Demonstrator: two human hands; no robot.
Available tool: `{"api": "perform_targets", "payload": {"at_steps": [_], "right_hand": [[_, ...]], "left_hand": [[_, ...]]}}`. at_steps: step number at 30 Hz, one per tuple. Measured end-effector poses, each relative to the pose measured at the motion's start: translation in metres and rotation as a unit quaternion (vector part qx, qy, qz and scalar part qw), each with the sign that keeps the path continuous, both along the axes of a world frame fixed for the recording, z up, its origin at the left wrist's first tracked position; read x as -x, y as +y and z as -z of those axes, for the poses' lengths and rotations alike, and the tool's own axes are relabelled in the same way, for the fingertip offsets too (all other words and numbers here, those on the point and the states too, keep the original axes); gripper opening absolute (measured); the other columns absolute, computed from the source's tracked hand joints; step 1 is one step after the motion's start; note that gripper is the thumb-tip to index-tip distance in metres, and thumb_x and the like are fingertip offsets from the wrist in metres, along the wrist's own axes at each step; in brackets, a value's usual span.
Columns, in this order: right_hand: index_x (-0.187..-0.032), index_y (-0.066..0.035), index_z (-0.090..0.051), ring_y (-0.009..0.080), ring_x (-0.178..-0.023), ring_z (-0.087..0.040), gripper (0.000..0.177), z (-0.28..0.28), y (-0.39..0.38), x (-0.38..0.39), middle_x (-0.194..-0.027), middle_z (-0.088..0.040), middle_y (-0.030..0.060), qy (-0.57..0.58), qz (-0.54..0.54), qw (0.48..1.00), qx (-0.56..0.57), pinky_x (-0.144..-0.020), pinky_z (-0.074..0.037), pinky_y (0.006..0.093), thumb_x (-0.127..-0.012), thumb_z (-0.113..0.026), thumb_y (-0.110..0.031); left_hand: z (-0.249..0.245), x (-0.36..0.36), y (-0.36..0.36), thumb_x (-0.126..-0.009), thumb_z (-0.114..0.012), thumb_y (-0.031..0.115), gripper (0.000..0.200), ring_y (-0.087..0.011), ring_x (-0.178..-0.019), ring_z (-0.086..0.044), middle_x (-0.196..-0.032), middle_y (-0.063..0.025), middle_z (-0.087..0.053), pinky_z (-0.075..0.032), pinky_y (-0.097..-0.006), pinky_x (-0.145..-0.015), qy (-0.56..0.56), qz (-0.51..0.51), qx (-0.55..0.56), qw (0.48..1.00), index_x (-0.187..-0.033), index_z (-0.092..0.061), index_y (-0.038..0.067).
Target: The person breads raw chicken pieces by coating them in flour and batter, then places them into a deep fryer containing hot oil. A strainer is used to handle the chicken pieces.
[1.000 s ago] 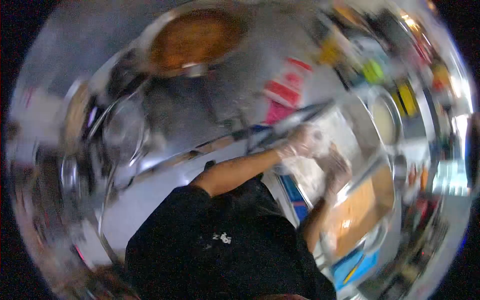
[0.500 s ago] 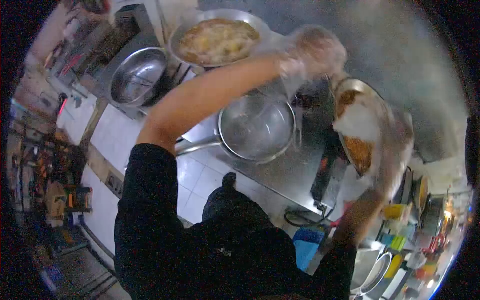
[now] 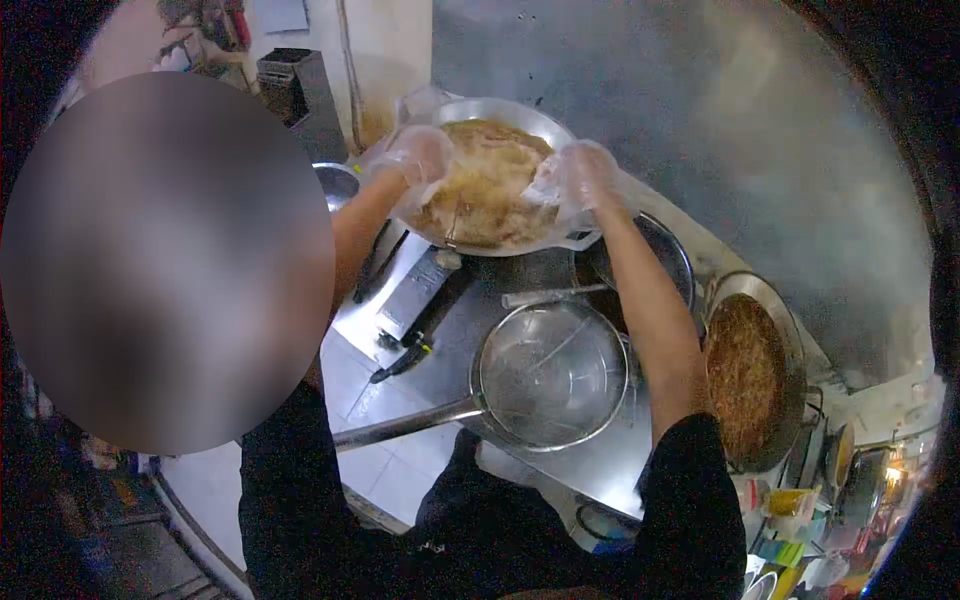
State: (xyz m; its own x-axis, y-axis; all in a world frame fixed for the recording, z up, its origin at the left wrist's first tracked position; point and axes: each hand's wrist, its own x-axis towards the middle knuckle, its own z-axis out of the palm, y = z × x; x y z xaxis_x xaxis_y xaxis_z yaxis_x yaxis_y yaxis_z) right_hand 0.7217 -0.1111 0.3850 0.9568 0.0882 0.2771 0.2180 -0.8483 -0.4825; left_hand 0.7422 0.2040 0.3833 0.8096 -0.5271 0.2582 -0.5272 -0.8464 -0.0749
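Both hands wear loose clear plastic gloves and reach over a wide metal wok (image 3: 535, 118) of bubbling, golden-brown frying food and oil. At the wok's left side is my left hand (image 3: 420, 155), its fingers curled together; whatever they hold is hidden by the glove. My right hand (image 3: 588, 175) is at the right rim, fingers closed on a pale, whitish piece of food (image 3: 545, 185) over the oil. Nearer my body a long-handled round strainer (image 3: 550, 375) rests on the steel counter.
A second wok (image 3: 745, 375) with browned contents stands at the right. Behind my right forearm is a dark round pan (image 3: 660, 255). A metal burner unit (image 3: 415, 290) sits below the first wok. Containers (image 3: 790, 505) crowd the lower right. A blurred oval covers the left.
Both hands have moved left from the right-hand wok to the frying wok. A white thing over the right-hand wok is gone from there. My view has shifted.
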Motion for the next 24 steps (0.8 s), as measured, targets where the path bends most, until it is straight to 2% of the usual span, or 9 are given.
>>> {"api": "perform_targets", "payload": {"at_steps": [1,3,7,10,13,17,20,23,24], "right_hand": [[-0.096,-0.004,-0.06,0.0271,-0.096,-0.055,0.026,0.002,0.007,-0.005,-0.102,-0.059,0.0159,0.001,0.016,0.999,-0.049,-0.084,-0.042,0.0389,-0.081,-0.047,-0.022],[-0.094,-0.003,-0.059,0.0287,-0.096,-0.055,0.026,-0.033,0.033,0.025,-0.102,-0.058,0.0178,0.031,-0.02,0.993,0.115,-0.084,-0.042,0.0393,-0.082,-0.046,-0.022],[-0.09,-0.002,-0.06,0.0318,-0.091,-0.056,0.026,-0.013,0.04,0.008,-0.097,-0.058,0.0201,0.062,-0.013,0.972,0.227,-0.08,-0.044,0.0401,-0.081,-0.045,-0.021],[-0.083,-0.001,-0.061,0.0318,-0.08,-0.059,0.027,0.059,0.005,-0.043,-0.086,-0.061,0.0184,-0.099,-0.03,0.957,0.27,-0.075,-0.046,0.0398,-0.081,-0.045,-0.021],[-0.088,-0.001,-0.061,0.0312,-0.078,-0.059,0.027,0.018,0.009,-0.04,-0.088,-0.061,0.0173,-0.01,0.007,0.932,0.361,-0.074,-0.047,0.0397,-0.082,-0.044,-0.021],[-0.114,-0.001,-0.051,0.0203,-0.105,-0.05,0.04,-0.044,-0.021,0.051,-0.114,-0.052,0.0171,-0.099,0.022,0.995,0.012,-0.094,-0.037,0.0317,-0.083,-0.044,-0.027],[-0.112,-0.001,-0.052,0.0202,-0.101,-0.051,0.038,-0.06,-0.054,0.175,-0.112,-0.053,0.0162,-0.176,0.053,0.974,-0.135,-0.089,-0.038,0.031,-0.084,-0.044,-0.025],[-0.11,0.0,-0.054,0.0201,-0.096,-0.053,0.036,-0.019,-0.091,0.354,-0.11,-0.055,0.0154,-0.187,0.146,0.948,-0.211,-0.084,-0.039,0.0303,-0.084,-0.045,-0.024],[-0.109,0.0,-0.054,0.0201,-0.095,-0.053,0.035,0.004,-0.1,0.414,-0.109,-0.055,0.0151,-0.184,0.188,0.937,-0.229,-0.082,-0.039,0.0301,-0.085,-0.045,-0.024]], "left_hand": [[0.003,0.0,0.002,-0.07,-0.059,0.028,0.021,-0.0217,-0.068,-0.059,-0.076,-0.0088,-0.063,-0.048,-0.0346,-0.064,0.011,0.0,-0.057,0.998,-0.079,-0.063,0.009],[0.009,-0.003,-0.01,-0.071,-0.055,0.019,0.014,-0.0256,-0.066,-0.061,-0.072,-0.0105,-0.063,-0.048,-0.0366,-0.059,-0.029,0.015,-0.218,0.975,-0.068,-0.066,0.011],[0.033,-0.018,-0.009,-0.072,-0.055,0.017,0.015,-0.028,-0.072,-0.062,-0.077,-0.0123,-0.064,-0.049,-0.0372,-0.062,0.027,-0.017,-0.095,0.995,-0.073,-0.067,0.009],[0.029,-0.013,-0.016,-0.073,-0.054,0.016,0.016,-0.0296,-0.078,-0.061,-0.081,-0.0143,-0.064,-0.049,-0.0376,-0.067,0.0,-0.04,-0.028,0.999,-0.076,-0.067,0.007],[0.029,-0.031,-0.001,-0.076,-0.053,0.016,0.017,-0.0286,-0.084,-0.06,-0.088,-0.0139,-0.063,-0.048,-0.0379,-0.071,-0.048,-0.014,0.003,0.999,-0.083,-0.065,0.006],[-0.021,0.006,0.053,-0.081,-0.049,0.02,0.018,-0.0226,-0.077,-0.058,-0.082,-0.0085,-0.061,-0.046,-0.0358,-0.065,-0.004,0.097,0.204,0.974,-0.084,-0.062,0.008],[-0.009,0.066,0.128,-0.082,-0.05,0.019,0.018,-0.0177,-0.075,-0.056,-0.083,-0.0058,-0.059,-0.045,-0.031,-0.062,0.058,0.053,0.133,0.988,-0.089,-0.06,0.006],[0.073,0.131,0.2,-0.084,-0.05,0.017,0.019,-0.0128,-0.074,-0.055,-0.084,-0.0031,-0.057,-0.045,-0.0262,-0.058,0.126,0.053,-0.076,0.988,-0.093,-0.058,0.003],[0.058,0.188,0.167,-0.083,-0.05,0.016,0.018,-0.0126,-0.073,-0.055,-0.085,-0.0035,-0.058,-0.045,-0.0255,-0.059,0.015,0.033,-0.391,0.92,-0.094,-0.058,0.003]]}}
